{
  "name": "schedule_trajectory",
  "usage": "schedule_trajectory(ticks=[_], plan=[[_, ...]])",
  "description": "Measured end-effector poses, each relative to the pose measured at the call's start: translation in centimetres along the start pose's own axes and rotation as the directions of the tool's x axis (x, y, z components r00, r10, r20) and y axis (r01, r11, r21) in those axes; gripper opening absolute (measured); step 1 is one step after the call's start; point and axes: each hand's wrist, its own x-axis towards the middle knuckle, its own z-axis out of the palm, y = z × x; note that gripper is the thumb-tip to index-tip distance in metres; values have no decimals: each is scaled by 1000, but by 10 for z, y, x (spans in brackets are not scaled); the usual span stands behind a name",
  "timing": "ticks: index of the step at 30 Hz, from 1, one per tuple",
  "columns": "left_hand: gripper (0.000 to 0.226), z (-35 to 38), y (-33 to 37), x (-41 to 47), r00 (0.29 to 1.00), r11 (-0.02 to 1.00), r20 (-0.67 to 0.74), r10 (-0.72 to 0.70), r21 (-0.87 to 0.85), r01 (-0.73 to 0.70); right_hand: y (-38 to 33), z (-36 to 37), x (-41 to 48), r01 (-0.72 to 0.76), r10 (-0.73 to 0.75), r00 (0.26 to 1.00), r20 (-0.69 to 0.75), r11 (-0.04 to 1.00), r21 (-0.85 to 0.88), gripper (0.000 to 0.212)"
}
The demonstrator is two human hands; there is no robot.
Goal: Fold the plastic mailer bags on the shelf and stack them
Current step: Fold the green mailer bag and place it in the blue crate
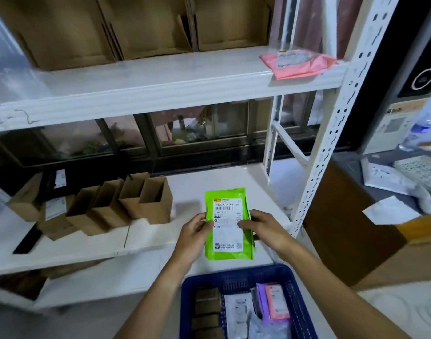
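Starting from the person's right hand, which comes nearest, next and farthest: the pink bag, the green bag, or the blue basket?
1. Green bag: held in the right hand itself.
2. Blue basket: just below, nearer the person.
3. Pink bag: far up, at the right end of the upper shelf.

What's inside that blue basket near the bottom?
The blue basket holds small brown boxes, a white-labelled parcel, a purple bag and a pink packet. Whatever lies beneath them is covered, and the picture's edge cuts off the rest.
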Motion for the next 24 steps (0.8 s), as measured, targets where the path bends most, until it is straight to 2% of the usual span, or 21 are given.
schedule_trajectory(ticks=[8,14,24], plan=[[20,16,-47,-7,985,985,9,-171,13,170,54,-5,5,-94,93,995,-28,995,-30,15],[19,22,-82,-7,972,970,1,-234,72,233,89,-8,4,-165,165,986,-23,986,-19,23],[18,33,-135,-15,930,917,-9,-368,162,365,156,-9,-3,-309,310,951,-2,949,-63,17]])
